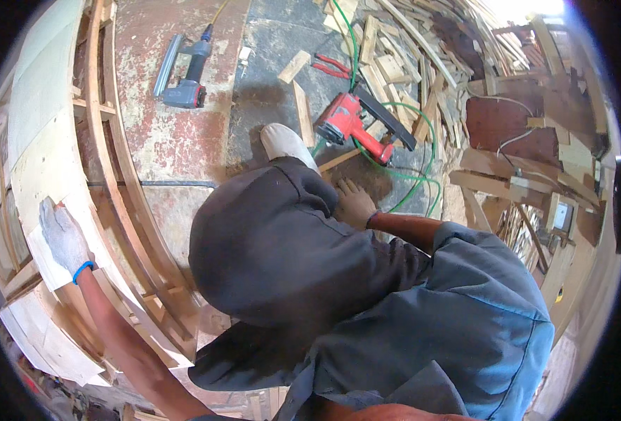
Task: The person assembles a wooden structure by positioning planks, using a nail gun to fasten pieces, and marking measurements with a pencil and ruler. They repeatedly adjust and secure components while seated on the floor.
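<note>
My left hand [66, 237], in a grey glove with a blue cuff, lies flat with fingers extended on the pale sheet [40, 119] covering a long curved wooden frame [103, 140]. It appears to hold nothing. Beside my bent knee, my right hand [356, 203] hangs low with its fingers apart, palm down. Whether it touches the floor or the trouser leg I cannot tell. A red and black pneumatic nail gun [352, 126] with a green hose [430, 165] lies just beyond it. Farther off to the left rests a second, grey and black nail gun [184, 88].
Red-handled pliers [333, 67] lie near loose wood strips [302, 109]. Heaped offcuts [394, 67] fill the far right, with stacked boards [521, 175] along the right side. My pale shoe [286, 144] stands on the worn, paint-flecked floor [163, 147].
</note>
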Available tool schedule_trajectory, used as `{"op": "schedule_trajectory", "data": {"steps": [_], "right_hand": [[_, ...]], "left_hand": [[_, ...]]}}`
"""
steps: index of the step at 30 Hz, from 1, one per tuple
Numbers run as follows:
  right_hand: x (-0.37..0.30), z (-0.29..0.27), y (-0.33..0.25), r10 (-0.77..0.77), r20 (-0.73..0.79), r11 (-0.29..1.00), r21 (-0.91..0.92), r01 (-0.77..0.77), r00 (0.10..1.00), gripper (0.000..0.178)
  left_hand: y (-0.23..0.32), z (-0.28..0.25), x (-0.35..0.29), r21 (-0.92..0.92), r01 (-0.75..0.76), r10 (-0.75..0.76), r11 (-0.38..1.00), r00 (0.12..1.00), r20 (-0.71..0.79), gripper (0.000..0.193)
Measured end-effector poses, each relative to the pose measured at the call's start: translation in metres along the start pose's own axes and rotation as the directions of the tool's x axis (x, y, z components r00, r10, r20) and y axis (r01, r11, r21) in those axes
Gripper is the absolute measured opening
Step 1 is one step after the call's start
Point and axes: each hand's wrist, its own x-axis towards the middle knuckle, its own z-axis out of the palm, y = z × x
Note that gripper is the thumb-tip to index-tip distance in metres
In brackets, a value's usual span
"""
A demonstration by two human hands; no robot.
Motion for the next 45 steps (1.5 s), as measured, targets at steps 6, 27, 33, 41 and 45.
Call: {"op": "schedule_trajectory", "data": {"steps": [6,27,33,41,45], "right_hand": [[-0.02,0.015,0.013,0.011,-0.009,0.988,0.154,-0.01,1.0,0.07],[0.149,-0.161,0.015,-0.224,-0.052,0.973,-0.066,0.22,0.973,0.048],[0.188,-0.208,0.003,-0.238,0.013,0.951,-0.201,0.236,0.971,0.047],[0.226,-0.317,-0.125,-0.393,-0.005,0.821,-0.451,0.349,0.919,0.046],[0.168,-0.359,-0.315,-0.671,-0.091,0.735,-0.208,0.645,0.736,0.047]], "left_hand": [[0.031,-0.004,0.002,-0.008,0.017,-0.016,1.0,0.999,0.031,0.053],[0.094,-0.064,-0.121,-0.054,0.28,-0.284,0.958,0.956,-0.071,0.061],[0.095,-0.05,-0.152,-0.135,0.207,-0.225,0.969,0.965,-0.133,0.056],[0.061,-0.105,-0.21,-0.122,0.01,-0.016,0.993,0.999,-0.05,0.037],[0.074,-0.108,-0.231,-0.272,0.276,-0.243,0.922,0.959,0.148,0.065]]}}
